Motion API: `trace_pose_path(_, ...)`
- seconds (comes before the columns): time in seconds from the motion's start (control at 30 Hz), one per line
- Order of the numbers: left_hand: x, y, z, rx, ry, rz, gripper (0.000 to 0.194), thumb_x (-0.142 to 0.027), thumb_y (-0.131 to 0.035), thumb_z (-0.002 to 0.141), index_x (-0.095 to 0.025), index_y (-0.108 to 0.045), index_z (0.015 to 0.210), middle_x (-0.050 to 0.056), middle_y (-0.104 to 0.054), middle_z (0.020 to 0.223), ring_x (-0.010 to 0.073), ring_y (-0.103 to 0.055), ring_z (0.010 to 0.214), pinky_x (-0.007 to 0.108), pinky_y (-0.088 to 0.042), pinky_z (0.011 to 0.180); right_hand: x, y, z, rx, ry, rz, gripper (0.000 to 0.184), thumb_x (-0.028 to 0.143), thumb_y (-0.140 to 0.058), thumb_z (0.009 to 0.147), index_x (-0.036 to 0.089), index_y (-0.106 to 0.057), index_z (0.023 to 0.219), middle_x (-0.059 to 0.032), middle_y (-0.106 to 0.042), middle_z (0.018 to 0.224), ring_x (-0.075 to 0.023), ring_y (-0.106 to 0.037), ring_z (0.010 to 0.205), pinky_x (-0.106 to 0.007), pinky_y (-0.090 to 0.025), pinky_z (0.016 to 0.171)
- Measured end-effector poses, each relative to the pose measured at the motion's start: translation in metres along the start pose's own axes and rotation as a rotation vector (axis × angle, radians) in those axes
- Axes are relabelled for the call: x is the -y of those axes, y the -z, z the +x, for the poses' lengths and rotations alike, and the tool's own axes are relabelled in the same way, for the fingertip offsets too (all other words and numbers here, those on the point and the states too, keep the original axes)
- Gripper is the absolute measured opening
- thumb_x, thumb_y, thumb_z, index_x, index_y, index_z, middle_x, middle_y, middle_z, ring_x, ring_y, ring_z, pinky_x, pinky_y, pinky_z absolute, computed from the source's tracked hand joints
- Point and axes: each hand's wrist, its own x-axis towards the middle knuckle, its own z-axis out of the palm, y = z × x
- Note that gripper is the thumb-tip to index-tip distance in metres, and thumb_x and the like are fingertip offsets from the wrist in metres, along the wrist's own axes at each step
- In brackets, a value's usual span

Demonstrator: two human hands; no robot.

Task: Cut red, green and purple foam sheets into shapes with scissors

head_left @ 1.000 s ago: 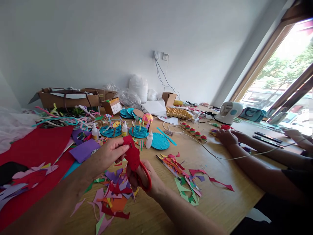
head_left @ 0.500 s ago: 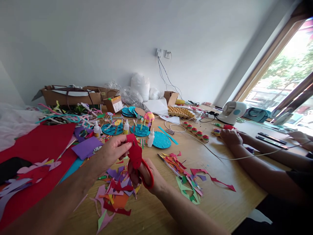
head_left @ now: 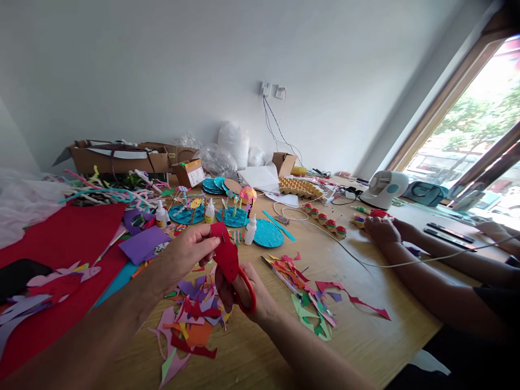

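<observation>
My left hand [head_left: 195, 250] pinches the upper end of a small piece of red paper [head_left: 226, 252] between thumb and fingers. Red-handled scissors [head_left: 248, 295] are in my right hand [head_left: 254, 298], with its fingers through the loops. The scissors' blades are hidden behind the red paper. Below both hands lies a pile of coloured paper scraps [head_left: 195, 319]. More scraps [head_left: 309, 292] are spread to the right of my hand, with a pen [head_left: 280, 275] among them.
Glue bottles [head_left: 250, 230] and blue discs [head_left: 268, 233] stand beyond my hands. Red sheets [head_left: 81, 238] and a purple sheet [head_left: 145, 242] lie left. At right a co-worker's hands [head_left: 382, 228] are near painted egg-carton cups; a white cable [head_left: 345, 250] crosses the table towards a fan [head_left: 382, 189].
The view has shifted slightly. My hands stay close together on the red paper and scissors, the right hand turning a little. The co-worker's hands barely move.
</observation>
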Motion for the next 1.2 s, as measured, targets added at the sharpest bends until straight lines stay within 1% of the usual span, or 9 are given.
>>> trace_pose_path(0.1,0.0,0.0,0.0,-0.004,-0.007,-0.008,0.017,-0.032,-0.049,0.077,-0.018,-0.056,0.071,-0.007,-0.043,0.052,0.0083,-0.036,0.047,0.021,-0.026,0.045,-0.001,0.001,0.0,-0.016,-0.011,-0.018,0.055,0.068,-0.045,0.073,0.014,-0.052,0.063,0.0042,-0.044,0.039,-0.007,-0.041,0.035,-0.018,-0.028,0.037)
trace_pose_path(0.27,0.0,0.0,-0.001,0.016,-0.004,0.015,0.019,-0.033,-0.048,0.078,-0.017,-0.055,0.072,-0.007,-0.041,0.05,0.0084,-0.034,0.046,0.021,-0.024,0.044,0.0,0.002,0.001,0.009,-0.014,-0.041,0.053,0.066,-0.044,0.075,0.014,-0.051,0.066,0.004,-0.046,0.041,-0.0068,-0.042,0.036,-0.018,-0.029,0.038)
trace_pose_path(0.37,0.001,-0.001,0.0,0.027,-0.017,0.051,0.02,-0.032,-0.046,0.079,-0.017,-0.055,0.07,-0.007,-0.04,0.05,0.0084,-0.033,0.047,0.02,-0.024,0.044,0.001,0.002,0.001,0.006,-0.011,-0.038,0.05,0.062,-0.044,0.078,0.015,-0.05,0.063,0.004,-0.045,0.041,-0.0068,-0.043,0.037,-0.017,-0.028,0.039)
trace_pose_path(0.47,0.001,-0.003,0.0,0.012,-0.014,0.055,0.021,-0.034,-0.046,0.078,-0.017,-0.056,0.07,-0.007,-0.039,0.048,0.0083,-0.032,0.046,0.02,-0.024,0.043,0.002,0.001,0.001,-0.005,-0.012,-0.017,0.048,0.059,-0.046,0.078,0.014,-0.051,0.063,0.0041,-0.045,0.04,-0.0064,-0.043,0.036,-0.016,-0.027,0.038)
trace_pose_path(0.67,0.001,-0.01,0.0,-0.039,0.007,-0.084,0.019,-0.036,-0.053,0.072,-0.017,-0.056,0.07,-0.007,-0.043,0.05,0.0075,-0.032,0.046,0.02,-0.024,0.044,-0.001,-0.002,0.0,-0.033,0.035,0.006,0.051,0.062,-0.043,0.079,0.013,-0.054,0.067,0.0037,-0.046,0.041,-0.0059,-0.042,0.035,-0.016,-0.028,0.038)
trace_pose_path(0.77,0.002,-0.012,-0.001,-0.052,0.02,-0.131,0.018,-0.035,-0.054,0.071,-0.017,-0.055,0.068,-0.008,-0.042,0.046,0.0074,-0.033,0.044,0.02,-0.024,0.043,-0.003,-0.003,0.0,-0.032,0.069,0.022,0.054,0.065,-0.043,0.078,0.013,-0.053,0.067,0.0035,-0.046,0.041,-0.0063,-0.041,0.035,-0.017,-0.028,0.038)
trace_pose_path(0.87,0.003,-0.014,-0.001,-0.054,0.02,-0.181,0.017,-0.034,-0.056,0.071,-0.017,-0.056,0.068,-0.007,-0.044,0.046,0.0071,-0.034,0.044,0.019,-0.026,0.043,-0.004,-0.003,0.0,-0.032,0.102,0.031,0.056,0.068,-0.043,0.075,0.013,-0.052,0.067,0.0035,-0.046,0.041,-0.0065,-0.04,0.034,-0.017,-0.028,0.037)
trace_pose_path(0.97,0.005,-0.015,-0.001,-0.055,0.004,-0.223,0.018,-0.034,-0.057,0.071,-0.017,-0.058,0.07,-0.007,-0.047,0.049,0.0071,-0.037,0.046,0.019,-0.03,0.045,-0.002,-0.002,0.0,-0.041,0.092,0.019,0.056,0.068,-0.043,0.075,0.013,-0.052,0.066,0.0034,-0.045,0.04,-0.0065,-0.04,0.034,-0.017,-0.028,0.037)
trace_pose_path(1.2,0.007,-0.017,-0.001,-0.076,0.004,-0.244,0.017,-0.032,-0.057,0.072,-0.016,-0.06,0.073,-0.006,-0.048,0.051,0.0074,-0.039,0.048,0.019,-0.033,0.047,0.002,-0.003,0.001,-0.045,0.092,0.012,0.059,0.071,-0.042,0.073,0.014,-0.053,0.064,0.0032,-0.044,0.04,-0.0073,-0.041,0.035,-0.018,-0.029,0.037)
